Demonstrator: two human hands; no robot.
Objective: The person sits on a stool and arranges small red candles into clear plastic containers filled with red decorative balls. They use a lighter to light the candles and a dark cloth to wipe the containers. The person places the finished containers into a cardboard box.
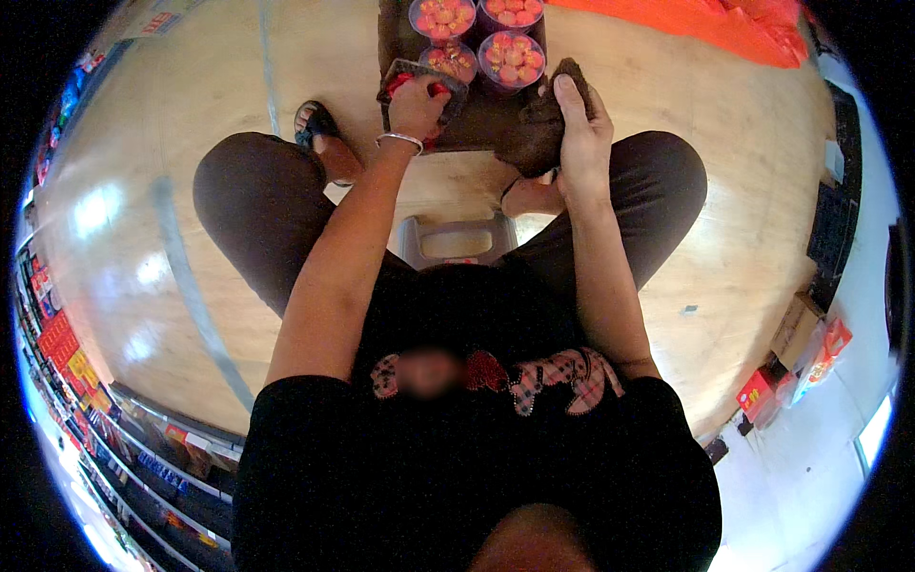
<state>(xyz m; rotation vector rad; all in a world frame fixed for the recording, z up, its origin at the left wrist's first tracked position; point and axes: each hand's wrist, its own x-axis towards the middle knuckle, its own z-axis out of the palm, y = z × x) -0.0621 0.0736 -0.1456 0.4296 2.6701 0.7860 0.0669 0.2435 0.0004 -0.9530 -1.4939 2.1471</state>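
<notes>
My left hand (417, 109), with a bangle at its wrist, has its fingers curled on a crumpled red item (399, 83), perhaps cloth or wrapping, over a dark square-edged piece (457, 96). My right hand (587, 139) grips a ragged dark brown piece (535, 139), perhaps cardboard or cloth, thumb on top. Between and beyond the hands, round clear tubs of red pieces with gold marks stand in a dark brown box (472, 132). The nearest right tub (511, 60) shows whole; another tub (449, 63) is partly hidden by the square-edged piece.
A grey plastic stool (457, 236) shows between the legs on the pale floor. Orange-red sheeting (715, 25) lies at the upper right. Shelves of packaged goods (64, 343) line the left. A cardboard box (795, 330) and plastic bags (822, 361) lie by the right wall.
</notes>
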